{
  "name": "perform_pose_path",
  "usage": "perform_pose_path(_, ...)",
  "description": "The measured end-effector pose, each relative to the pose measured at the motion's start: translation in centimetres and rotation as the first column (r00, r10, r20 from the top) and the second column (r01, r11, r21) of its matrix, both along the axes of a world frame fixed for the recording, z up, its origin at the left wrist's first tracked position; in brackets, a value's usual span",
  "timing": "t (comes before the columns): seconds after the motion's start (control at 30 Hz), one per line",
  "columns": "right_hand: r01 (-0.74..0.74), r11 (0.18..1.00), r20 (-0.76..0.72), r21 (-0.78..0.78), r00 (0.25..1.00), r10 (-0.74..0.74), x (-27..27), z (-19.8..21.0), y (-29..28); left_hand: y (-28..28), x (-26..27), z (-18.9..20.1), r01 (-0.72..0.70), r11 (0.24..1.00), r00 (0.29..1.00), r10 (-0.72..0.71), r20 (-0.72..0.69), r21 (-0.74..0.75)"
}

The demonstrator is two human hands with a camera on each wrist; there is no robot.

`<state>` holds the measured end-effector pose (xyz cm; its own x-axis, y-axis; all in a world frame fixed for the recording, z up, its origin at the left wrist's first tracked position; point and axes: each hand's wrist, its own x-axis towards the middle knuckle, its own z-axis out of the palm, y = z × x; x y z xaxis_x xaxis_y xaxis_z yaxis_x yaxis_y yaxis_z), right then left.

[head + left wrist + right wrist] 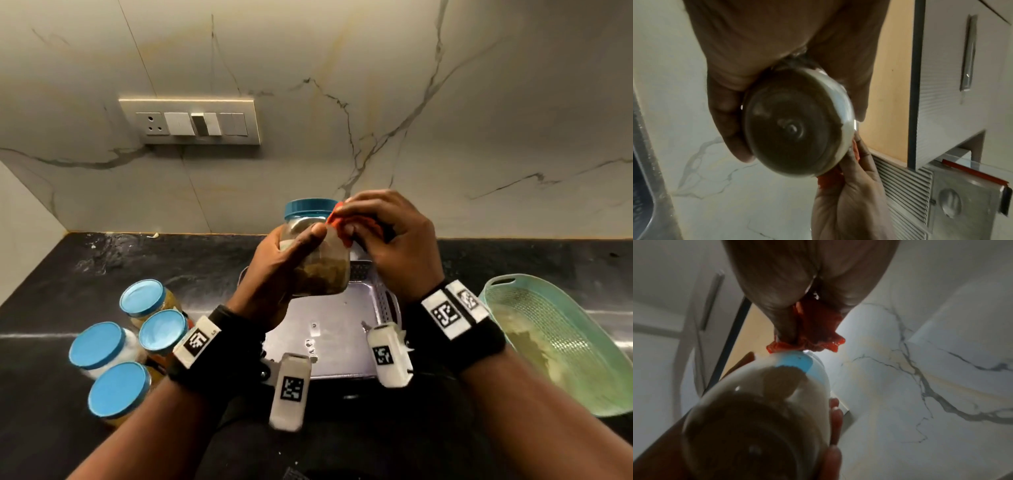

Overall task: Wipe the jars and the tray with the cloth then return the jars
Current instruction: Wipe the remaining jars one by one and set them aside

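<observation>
- Jars: four blue-lidded jars (130, 346) wait at the countertop's left edge.
- Left hand (274, 270) grips the raised jar (322, 260) above the empty tray (342, 325).
- Right hand (394, 240) pinches the orange cloth (339, 222), wiping its shoulder; next, probably rotate the jar.

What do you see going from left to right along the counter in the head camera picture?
Four blue-lidded jars → left hand holding a jar → orange cloth in the right hand → green basket. The purple tray lies under both hands.
</observation>
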<state>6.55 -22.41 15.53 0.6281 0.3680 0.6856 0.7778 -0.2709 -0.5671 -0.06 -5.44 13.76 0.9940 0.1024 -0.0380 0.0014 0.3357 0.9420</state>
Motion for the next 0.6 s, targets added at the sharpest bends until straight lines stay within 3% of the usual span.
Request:
perform_pose_path(0.1,-0.005,1.000,-0.025,0.006,1.000,0.005,-0.6,0.1,-0.8,-0.7,0.5,0.5,0.000,1.000,1.000,0.000,0.028,-0.015)
perform_pose_path(0.27,-0.141,0.974,0.179,-0.180,0.968,0.174,-3.3,-1.4,-2.3,-1.5,0.5,0.2,0.004,0.999,0.999,-0.002,0.051,-0.036)
perform_pose_path(0.4,-0.008,1.000,-0.040,0.026,0.999,0.009,0.0,-0.1,-2.9,-3.2,0.2,-0.4,0.019,0.999,0.999,-0.018,0.035,-0.036)
perform_pose_path(0.47,0.000,1.000,-0.060,0.031,0.998,0.002,-0.5,-0.2,-3.0,-3.5,0.3,-0.4,0.027,0.998,0.998,-0.024,0.054,-0.054)
perform_pose_path(0.6,-0.171,0.977,0.162,-0.130,0.968,0.191,-4.1,-2.2,-3.7,-2.7,0.6,-0.1,0.043,0.990,0.998,-0.036,0.051,-0.137)
